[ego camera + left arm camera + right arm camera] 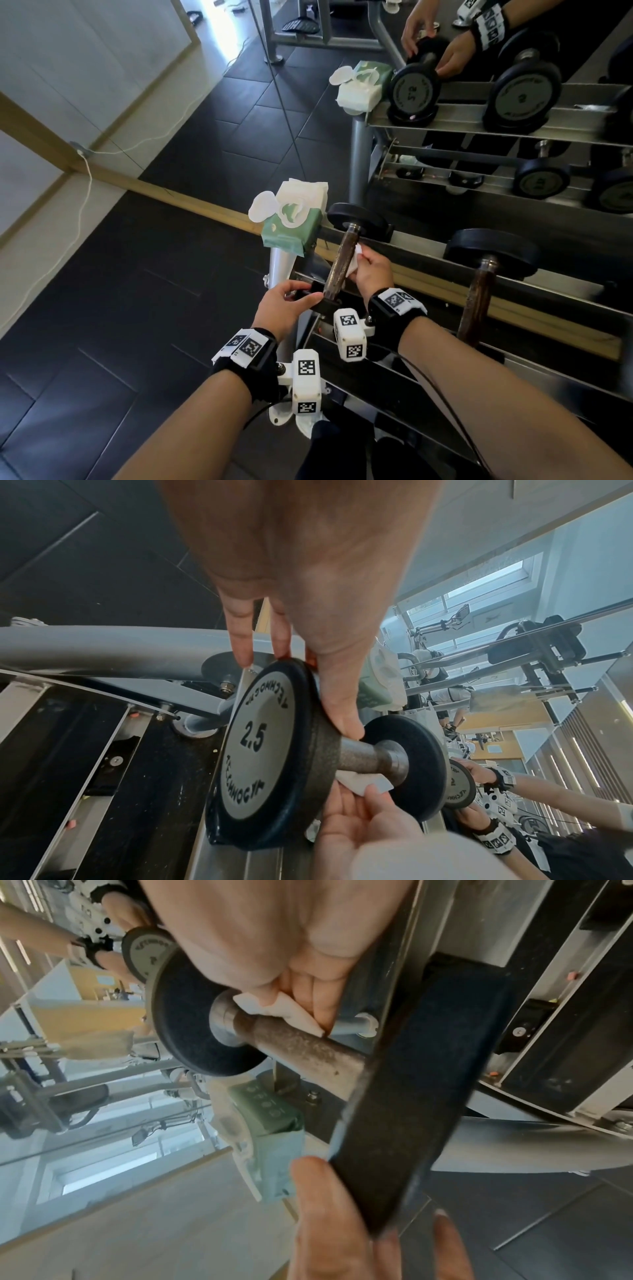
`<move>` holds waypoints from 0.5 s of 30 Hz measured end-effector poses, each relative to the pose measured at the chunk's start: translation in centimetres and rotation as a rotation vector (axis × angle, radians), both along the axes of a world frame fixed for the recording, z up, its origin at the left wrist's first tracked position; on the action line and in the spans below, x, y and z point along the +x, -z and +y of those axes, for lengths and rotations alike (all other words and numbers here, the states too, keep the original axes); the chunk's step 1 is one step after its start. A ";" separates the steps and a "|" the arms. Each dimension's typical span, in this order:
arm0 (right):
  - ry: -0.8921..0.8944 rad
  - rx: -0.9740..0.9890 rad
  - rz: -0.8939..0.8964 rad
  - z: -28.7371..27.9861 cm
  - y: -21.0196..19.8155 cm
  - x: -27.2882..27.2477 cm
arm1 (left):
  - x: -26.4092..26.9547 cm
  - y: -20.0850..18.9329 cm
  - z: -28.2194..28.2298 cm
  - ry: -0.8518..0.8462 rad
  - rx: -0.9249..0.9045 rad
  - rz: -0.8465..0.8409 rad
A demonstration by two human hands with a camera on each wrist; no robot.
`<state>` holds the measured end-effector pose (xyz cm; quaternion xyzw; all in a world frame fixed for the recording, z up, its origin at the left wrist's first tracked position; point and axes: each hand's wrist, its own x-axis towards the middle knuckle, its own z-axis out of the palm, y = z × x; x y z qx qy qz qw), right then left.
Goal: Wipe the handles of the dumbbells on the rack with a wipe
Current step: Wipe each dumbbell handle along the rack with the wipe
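The end dumbbell lies on the rack [423, 247], its rusty handle [340, 263] pointing away from me. My left hand [301, 294] grips the near black head, marked 2.5 [270, 753], thumb on one side and fingers on the other. My right hand [359, 255] pinches a small folded white wipe [354, 260] and presses it against the right side of the handle, near the far head. In the left wrist view, the wipe [363, 781] sits under the handle [363, 756]. The right wrist view shows the wipe [284, 1012] on the handle [301, 1047].
A green pack of wipes [294, 219] with its lid open sits on the rack's left end, just beyond the dumbbell. A second, larger dumbbell [479, 298] rests to the right. A mirror behind the rack reflects it all. Dark floor tiles lie to the left.
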<state>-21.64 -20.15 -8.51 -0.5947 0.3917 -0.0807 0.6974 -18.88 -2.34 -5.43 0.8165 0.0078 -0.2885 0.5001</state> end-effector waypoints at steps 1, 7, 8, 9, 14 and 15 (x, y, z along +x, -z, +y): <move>-0.004 -0.010 -0.003 0.0 0.0 0.1 | 0.0 0.0 0.0 -0.003 -0.002 0.003; -0.063 -0.018 0.041 2.6 1.3 -2.8 | -0.1 0.0 0.1 0.009 -0.017 -0.006; -0.064 -0.015 0.024 2.5 1.3 -2.9 | -0.1 0.0 0.1 0.006 -0.026 -0.005; -0.061 -0.004 0.008 2.2 1.1 -2.8 | -0.2 0.0 0.1 0.004 -0.031 -0.004; -0.022 0.022 -0.024 1.1 -0.1 -1.8 | -0.2 0.0 0.0 0.000 -0.034 0.000; -0.031 -0.019 -0.006 1.4 -0.3 -2.0 | -0.2 0.0 0.0 0.000 -0.031 -0.003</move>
